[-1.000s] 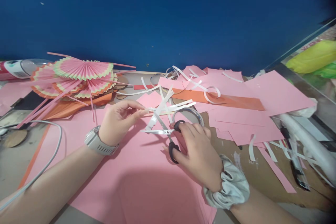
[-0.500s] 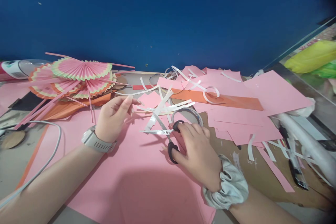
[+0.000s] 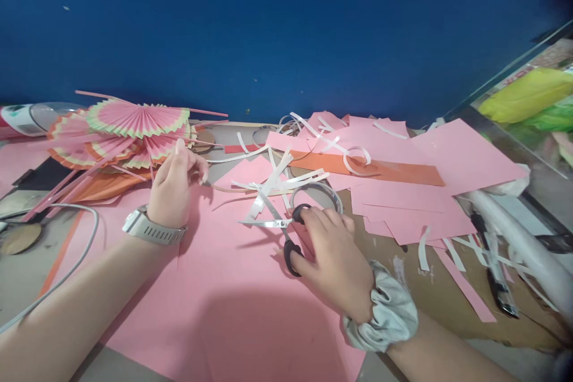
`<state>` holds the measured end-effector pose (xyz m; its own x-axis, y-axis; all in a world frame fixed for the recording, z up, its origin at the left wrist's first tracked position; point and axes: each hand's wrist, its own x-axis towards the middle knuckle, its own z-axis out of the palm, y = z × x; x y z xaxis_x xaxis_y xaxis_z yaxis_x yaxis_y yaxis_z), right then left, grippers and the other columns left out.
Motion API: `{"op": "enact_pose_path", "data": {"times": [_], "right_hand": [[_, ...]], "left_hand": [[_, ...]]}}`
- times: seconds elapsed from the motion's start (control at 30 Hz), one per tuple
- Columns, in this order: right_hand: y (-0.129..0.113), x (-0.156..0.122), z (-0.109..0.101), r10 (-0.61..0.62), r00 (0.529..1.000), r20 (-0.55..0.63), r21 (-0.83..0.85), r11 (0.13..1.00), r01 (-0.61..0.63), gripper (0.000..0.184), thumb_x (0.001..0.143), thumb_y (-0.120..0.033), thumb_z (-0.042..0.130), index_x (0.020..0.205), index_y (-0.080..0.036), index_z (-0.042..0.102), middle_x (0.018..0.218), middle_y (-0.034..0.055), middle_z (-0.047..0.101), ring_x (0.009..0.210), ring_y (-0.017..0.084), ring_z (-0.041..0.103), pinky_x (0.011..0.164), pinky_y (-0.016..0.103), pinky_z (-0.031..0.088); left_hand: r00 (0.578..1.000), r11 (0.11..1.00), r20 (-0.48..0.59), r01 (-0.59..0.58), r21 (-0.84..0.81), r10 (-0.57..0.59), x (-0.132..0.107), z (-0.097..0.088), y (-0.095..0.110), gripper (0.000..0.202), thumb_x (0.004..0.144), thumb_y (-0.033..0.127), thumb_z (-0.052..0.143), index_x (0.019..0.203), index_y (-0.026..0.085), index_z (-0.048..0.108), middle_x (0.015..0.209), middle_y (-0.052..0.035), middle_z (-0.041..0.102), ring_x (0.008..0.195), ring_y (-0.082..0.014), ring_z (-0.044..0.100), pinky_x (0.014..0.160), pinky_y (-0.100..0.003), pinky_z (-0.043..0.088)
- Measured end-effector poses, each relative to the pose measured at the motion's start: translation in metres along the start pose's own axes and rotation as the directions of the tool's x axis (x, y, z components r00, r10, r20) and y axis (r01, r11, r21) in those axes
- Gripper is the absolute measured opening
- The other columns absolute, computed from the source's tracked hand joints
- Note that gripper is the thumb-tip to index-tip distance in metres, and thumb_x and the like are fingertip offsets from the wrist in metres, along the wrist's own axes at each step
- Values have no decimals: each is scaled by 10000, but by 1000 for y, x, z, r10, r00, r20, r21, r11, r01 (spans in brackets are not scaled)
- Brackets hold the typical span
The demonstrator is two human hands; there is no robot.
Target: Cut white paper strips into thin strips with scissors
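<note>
Gripping the scissors, the right hand rests low on the big pink sheet, fingers closed through the black handle loops. The blades stand apart, tips pointing left, flat on or just above the sheet. A heap of white paper strips lies just beyond the blades, and a tape roll sits touching the far side of the right hand's fingers. The left hand is well apart to the left, just beside the pleated pink fans; its fingers are curled, thumb against fingertips, and I cannot tell if anything thin is pinched there. Watch on left wrist, grey scrunchie on right. An orange strip lies across the pink offcuts behind.
</note>
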<state>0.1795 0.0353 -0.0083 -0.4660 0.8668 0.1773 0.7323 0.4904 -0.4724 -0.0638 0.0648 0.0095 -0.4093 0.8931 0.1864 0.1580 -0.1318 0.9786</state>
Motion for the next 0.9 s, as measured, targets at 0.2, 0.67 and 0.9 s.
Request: {"op": "enact_pose_path", "data": {"times": [0.2, 0.67, 0.9], "right_hand": [[1, 0, 2, 0, 1000, 0, 4, 1000, 0, 206, 793, -282, 579, 964, -222, 481, 897, -11, 560, 870, 214, 453, 762, 358, 261], [1, 0, 2, 0, 1000, 0, -6, 1000, 0, 186, 812, -301, 564, 955, -221, 477, 910, -11, 562, 869, 215, 453, 761, 361, 261], [1, 0, 1, -1, 1000, 2, -5, 1000, 1, 212, 794, -291, 596, 956, -221, 479, 901, -14, 560, 873, 213, 453, 755, 356, 260]], "left_hand": [[999, 996, 33, -17, 92, 14, 1, 2, -5, 283, 881, 411, 465, 650, 248, 450, 636, 17, 483, 586, -128, 457, 587, -292, 414], [992, 948, 106, 33, 317, -70, -2, 3, -1, 301, 820, 453, 556, 820, 182, 688, 847, -39, 732, 732, -162, 597, 762, -344, 467], [981, 976, 170, 53, 213, -90, -4, 4, -11, 441, 892, 508, 427, 1003, 139, 643, 964, -114, 727, 855, -195, 654, 766, -349, 513]]}}
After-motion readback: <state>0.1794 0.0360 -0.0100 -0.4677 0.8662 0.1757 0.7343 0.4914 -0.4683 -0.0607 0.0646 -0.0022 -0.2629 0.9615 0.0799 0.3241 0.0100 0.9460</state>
